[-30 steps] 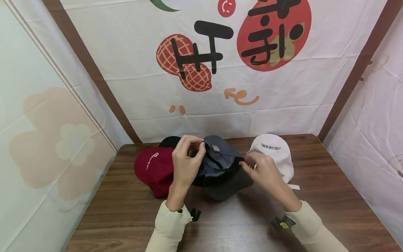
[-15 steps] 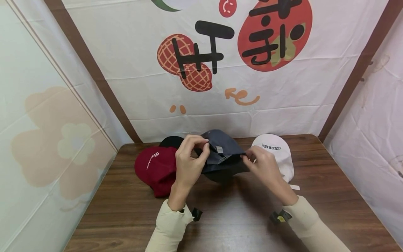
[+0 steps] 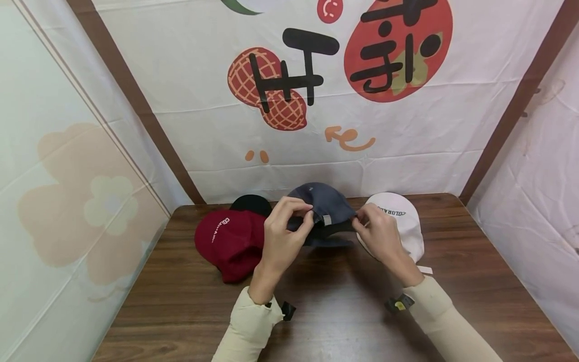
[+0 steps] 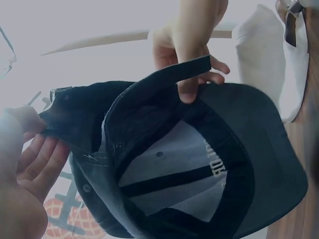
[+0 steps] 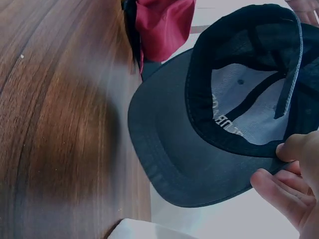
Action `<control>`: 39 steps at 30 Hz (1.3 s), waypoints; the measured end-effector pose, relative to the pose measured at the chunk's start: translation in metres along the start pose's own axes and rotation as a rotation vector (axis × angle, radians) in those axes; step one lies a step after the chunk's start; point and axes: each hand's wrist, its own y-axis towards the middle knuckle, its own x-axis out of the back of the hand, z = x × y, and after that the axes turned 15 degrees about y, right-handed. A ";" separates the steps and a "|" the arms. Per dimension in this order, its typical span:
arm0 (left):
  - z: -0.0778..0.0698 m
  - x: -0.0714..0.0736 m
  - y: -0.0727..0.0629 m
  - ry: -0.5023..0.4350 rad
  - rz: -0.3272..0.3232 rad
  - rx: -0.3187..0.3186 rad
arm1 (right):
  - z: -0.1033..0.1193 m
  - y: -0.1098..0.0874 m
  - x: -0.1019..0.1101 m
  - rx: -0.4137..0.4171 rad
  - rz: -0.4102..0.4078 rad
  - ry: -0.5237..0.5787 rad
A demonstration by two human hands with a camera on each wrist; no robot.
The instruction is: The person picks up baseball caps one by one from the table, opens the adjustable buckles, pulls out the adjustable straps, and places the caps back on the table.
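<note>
A dark blue-grey baseball cap (image 3: pixel 322 201) is held up over the table between both hands, crown upward in the head view. My left hand (image 3: pixel 286 236) pinches it at the back, by the strap and buckle. With thumb and fingers, my right hand (image 3: pixel 383 236) pinches the sweatband edge where the brim begins. From the left wrist view I look into the cap's inside, with its brim (image 4: pixel 271 159) to the right and a loose strap end crossing the opening. Pale lettering shows inside, and in the right wrist view the brim's underside (image 5: pixel 164 129) faces the camera.
A dark red cap (image 3: pixel 228 241) lies left of the hands, with a black cap (image 3: pixel 251 202) partly hidden behind it. Just beyond my right hand lies a white cap (image 3: pixel 404 223). A printed cloth wall (image 3: pixel 203 151) rises behind the wooden table (image 3: pixel 334 322).
The held cap has tipped over: its opening faced the head camera before, and now its crown and back show while the brim has swung away. Both hands have shifted slightly right.
</note>
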 end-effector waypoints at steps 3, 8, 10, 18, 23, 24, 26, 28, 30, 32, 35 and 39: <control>-0.001 -0.003 0.000 -0.011 0.012 -0.007 | -0.003 0.001 -0.001 -0.010 -0.010 0.003; -0.002 -0.006 -0.002 -0.016 0.035 -0.007 | -0.007 0.003 -0.005 -0.031 -0.025 0.017; -0.001 -0.008 -0.003 -0.014 0.046 -0.001 | -0.010 0.003 -0.006 -0.038 -0.031 0.020; 0.000 -0.013 -0.010 0.001 0.097 0.027 | -0.018 0.002 -0.011 -0.055 -0.051 0.004; 0.000 -0.017 -0.015 -0.001 0.141 0.018 | -0.022 -0.001 -0.012 -0.085 -0.057 -0.007; 0.001 -0.018 -0.016 -0.002 0.147 0.013 | -0.023 -0.001 -0.012 -0.095 -0.056 -0.009; 0.001 -0.020 -0.018 -0.005 0.165 0.006 | -0.025 -0.002 -0.012 -0.115 -0.052 -0.014; 0.001 -0.023 -0.020 -0.008 0.182 -0.002 | -0.026 -0.003 -0.012 -0.136 -0.043 -0.022; 0.001 -0.025 -0.022 -0.009 0.201 -0.006 | -0.027 -0.004 -0.012 -0.160 -0.033 -0.029; 0.002 -0.028 -0.023 -0.010 0.218 -0.009 | -0.028 -0.005 -0.011 -0.183 -0.018 -0.033; 0.004 -0.031 -0.027 -0.005 0.243 -0.007 | -0.029 -0.005 -0.010 -0.222 0.020 -0.032; 0.006 -0.034 -0.032 0.007 0.278 -0.004 | -0.029 -0.005 -0.009 -0.273 0.074 -0.020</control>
